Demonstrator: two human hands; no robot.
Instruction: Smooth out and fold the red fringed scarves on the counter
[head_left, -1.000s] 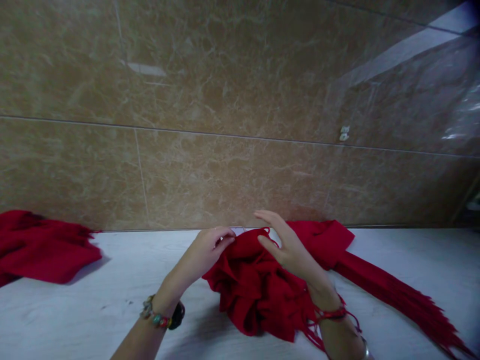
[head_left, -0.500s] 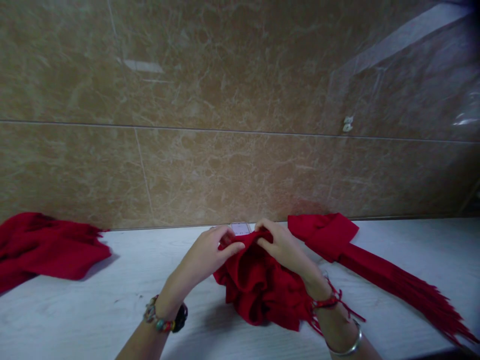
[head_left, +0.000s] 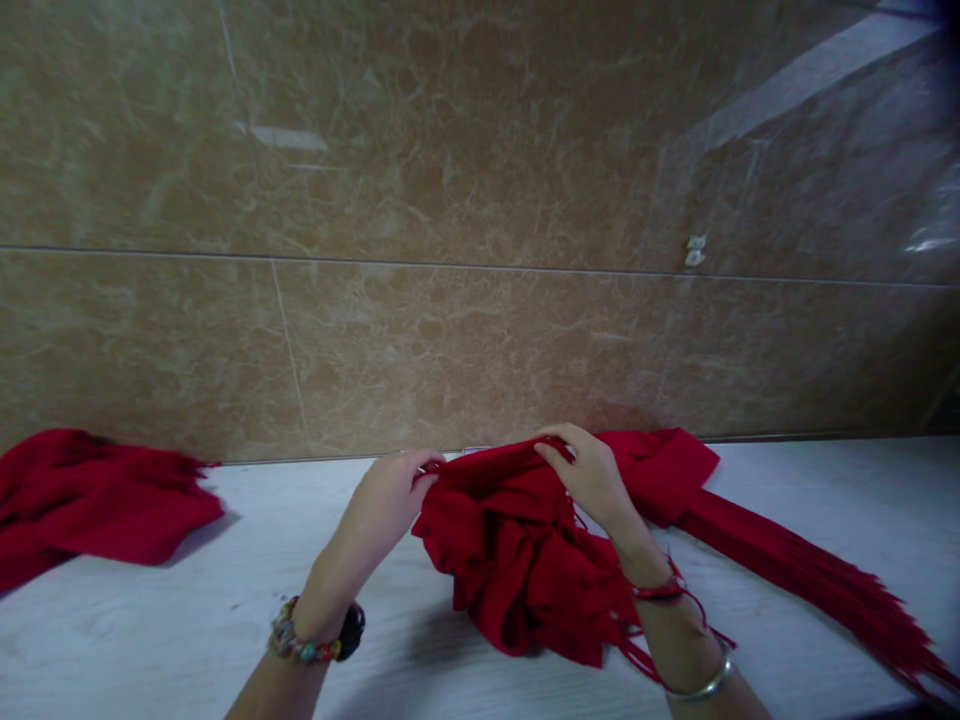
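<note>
A crumpled red scarf (head_left: 517, 560) hangs in loose folds above the white tabletop, its upper edge stretched between my two hands. My left hand (head_left: 397, 490) pinches the left end of that edge between thumb and fingers. At the other end, my right hand (head_left: 589, 475) grips the edge with the thumb in front and the fingers behind. Fringe strands dangle near my right wrist. Part of the scarf's lower folds rests low over the table, and whether they touch it I cannot tell.
To the right lies a folded red scarf (head_left: 780, 545), its fringe reaching toward the front edge. Another red scarf (head_left: 97, 500) lies bunched at the far left. A brown marbled tile wall (head_left: 465, 350) rises behind the white table (head_left: 180, 640). A small white figure (head_left: 696, 250) is on the wall.
My hands have moved apart, pulling the scarf's upper edge from a bunched fold into a straighter line. The raised cloth now covers most of the small framed object by the wall.
</note>
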